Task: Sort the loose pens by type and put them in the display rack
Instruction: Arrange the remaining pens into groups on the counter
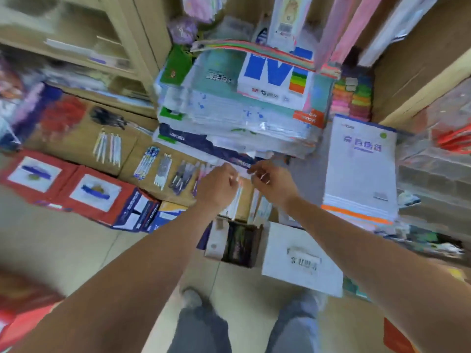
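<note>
The frame is motion-blurred. Sorted groups of pens lie in a row on a cardboard carton point(84, 146): pastel pens point(107, 149), blue patterned pens point(146, 163), grey-white pens point(163, 171) and dark pens point(182, 178). Further back sit a black heap point(107, 117) and a red heap point(63, 115). My left hand point(220, 186) is at the row's right end with curled fingers, and seems to grip white pens point(237, 202) that hang below it. My right hand point(270, 182) is close beside it, fingers curled. Blur hides whether it holds anything.
A tall stack of paper reams point(242, 110) stands just behind my hands. White booklets point(359, 169) are piled to the right, beside clear drawers point(433, 174). Below my hands are a white box point(300, 258) and a small open box point(239, 243). Red cartons point(63, 184) lie at the left.
</note>
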The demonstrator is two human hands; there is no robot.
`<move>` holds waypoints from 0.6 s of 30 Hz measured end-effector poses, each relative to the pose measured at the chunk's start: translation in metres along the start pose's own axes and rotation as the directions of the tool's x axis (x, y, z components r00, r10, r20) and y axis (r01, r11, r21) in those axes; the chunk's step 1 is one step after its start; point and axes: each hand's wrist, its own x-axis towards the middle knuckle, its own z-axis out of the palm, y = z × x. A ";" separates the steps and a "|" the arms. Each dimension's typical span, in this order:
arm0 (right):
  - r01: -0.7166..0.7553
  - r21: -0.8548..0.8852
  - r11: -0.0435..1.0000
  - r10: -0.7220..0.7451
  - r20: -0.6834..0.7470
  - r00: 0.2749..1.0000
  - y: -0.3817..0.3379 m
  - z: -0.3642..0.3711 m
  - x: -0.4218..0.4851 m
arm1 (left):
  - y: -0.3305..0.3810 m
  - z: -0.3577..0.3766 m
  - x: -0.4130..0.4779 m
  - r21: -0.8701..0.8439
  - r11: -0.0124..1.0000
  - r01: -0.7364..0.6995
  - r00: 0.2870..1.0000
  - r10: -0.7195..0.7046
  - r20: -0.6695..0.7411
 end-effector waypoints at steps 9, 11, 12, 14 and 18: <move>-0.043 -0.094 0.995 0.068 0.283 0.957 -0.095 0.191 0.048 | -0.207 -0.066 -0.017 0.026 0.981 0.193 0.981 -0.193 0.029; -0.025 -0.114 0.993 0.061 0.325 0.944 -0.113 0.220 0.068 | -0.244 -0.079 -0.011 0.056 0.971 0.231 0.973 -0.231 -0.004; -0.016 -0.109 0.994 0.053 0.349 0.936 -0.123 0.234 0.078 | -0.261 -0.086 -0.008 0.072 0.964 0.257 0.966 -0.257 -0.009; -0.007 -0.091 0.996 0.043 0.393 0.919 -0.141 0.264 0.099 | -0.297 -0.101 0.000 0.077 0.948 0.309 0.951 -0.310 -0.005; 0.001 -0.078 0.997 0.036 0.474 0.880 -0.181 0.324 0.144 | -0.369 -0.132 0.022 0.057 0.909 0.412 0.910 -0.414 0.032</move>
